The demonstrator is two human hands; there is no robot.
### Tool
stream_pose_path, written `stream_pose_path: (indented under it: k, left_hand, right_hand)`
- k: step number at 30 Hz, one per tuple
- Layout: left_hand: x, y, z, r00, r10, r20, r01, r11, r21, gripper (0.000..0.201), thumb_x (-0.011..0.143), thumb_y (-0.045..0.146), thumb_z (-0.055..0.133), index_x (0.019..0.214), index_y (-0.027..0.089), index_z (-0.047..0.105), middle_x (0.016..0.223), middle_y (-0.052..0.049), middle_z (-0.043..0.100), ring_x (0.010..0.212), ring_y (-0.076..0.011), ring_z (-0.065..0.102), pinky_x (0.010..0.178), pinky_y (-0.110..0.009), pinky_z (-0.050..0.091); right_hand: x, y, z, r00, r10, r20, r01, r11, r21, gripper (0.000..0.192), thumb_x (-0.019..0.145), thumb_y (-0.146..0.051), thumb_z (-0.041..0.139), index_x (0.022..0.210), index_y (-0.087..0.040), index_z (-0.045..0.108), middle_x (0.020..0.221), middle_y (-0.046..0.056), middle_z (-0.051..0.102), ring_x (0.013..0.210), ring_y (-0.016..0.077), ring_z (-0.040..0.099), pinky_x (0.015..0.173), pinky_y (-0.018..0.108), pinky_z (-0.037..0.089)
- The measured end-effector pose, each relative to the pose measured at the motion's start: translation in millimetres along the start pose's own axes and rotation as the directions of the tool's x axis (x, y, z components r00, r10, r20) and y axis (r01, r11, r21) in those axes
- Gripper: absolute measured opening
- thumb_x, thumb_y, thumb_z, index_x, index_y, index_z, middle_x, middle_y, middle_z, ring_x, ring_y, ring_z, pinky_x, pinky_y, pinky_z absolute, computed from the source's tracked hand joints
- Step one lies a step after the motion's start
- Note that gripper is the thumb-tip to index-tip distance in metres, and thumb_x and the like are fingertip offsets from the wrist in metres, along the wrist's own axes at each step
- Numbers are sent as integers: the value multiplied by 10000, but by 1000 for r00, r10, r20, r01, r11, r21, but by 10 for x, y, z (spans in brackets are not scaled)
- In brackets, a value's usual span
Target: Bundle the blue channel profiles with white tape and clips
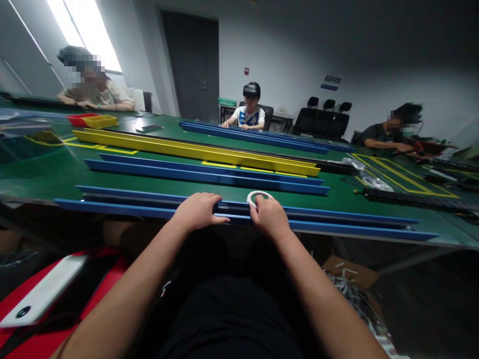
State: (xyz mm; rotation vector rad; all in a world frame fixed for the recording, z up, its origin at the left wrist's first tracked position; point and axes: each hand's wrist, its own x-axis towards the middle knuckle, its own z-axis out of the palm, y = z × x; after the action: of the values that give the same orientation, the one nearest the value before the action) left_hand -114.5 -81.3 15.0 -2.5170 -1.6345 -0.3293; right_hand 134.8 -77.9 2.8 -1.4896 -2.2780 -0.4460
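A long blue channel [123,210] lies along the near edge of the table, with a dark strip [322,215] inside it. Over its middle is my left hand [196,212], thumb and fingers apart around a gap; whether it touches the channel I cannot tell. My right hand [271,217] is closed on a white roll of tape [255,192], fingers hooked through its ring, just above the same channel. No tape end can be made out between the two hands.
Beyond lie another blue channel [209,178], a yellow channel [194,152] and further blue channels [254,136] on the green table [179,187]. Red and yellow bins [99,120] stand at left. Three other people sit around the table. Clear plastic wrap [376,180] lies at right.
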Motion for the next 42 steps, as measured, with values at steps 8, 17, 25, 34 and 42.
stream_pose_path:
  k: [8,17,25,34,42]
  left_hand:
    - [510,697,141,998,53,23,-52,997,-59,735,708,829,432,1041,209,642,999,-131,694,910,-302,642,791,-395,454]
    - [710,931,223,995,97,1,-96,991,-93,664,753,764,473,1107,222,620,1043,-119,688,988,-289,627,858,-382,433]
    - [289,158,115,1000,-23,-4,23,1000,-12,772,737,802,430,1284,272,558,1183,-96,665,1082,-309,597,927,-397,401]
    - [-76,-503,13,986,-167,-10,167,985,41,818,667,813,494,1242,239,597,1188,-109,664,1119,-320,578,974,-403,390]
    - [-63,-411,4,983,-173,-53,177,982,65,755,678,797,510,1172,237,615,1127,-97,677,1086,-298,589,967,-379,387]
  right_hand:
    - [-184,806,-154,987,94,131,-93,996,-11,326,953,-402,373,924,-204,630,899,82,682,880,208,576,789,287,353]
    - [-179,1227,-158,971,129,204,-140,989,42,409,979,-436,323,930,-232,674,922,57,696,886,195,594,744,273,342]
    - [48,811,-36,949,241,202,-244,970,-11,463,989,-487,264,972,-215,639,911,78,694,829,201,609,728,294,365]
    - [238,-31,77,994,52,100,-52,999,-3,455,1012,-404,180,1035,-178,575,924,108,670,853,233,595,817,344,365]
    - [205,69,38,992,18,121,-20,1000,10,427,1009,-413,215,991,-181,572,901,107,669,850,220,584,787,313,346]
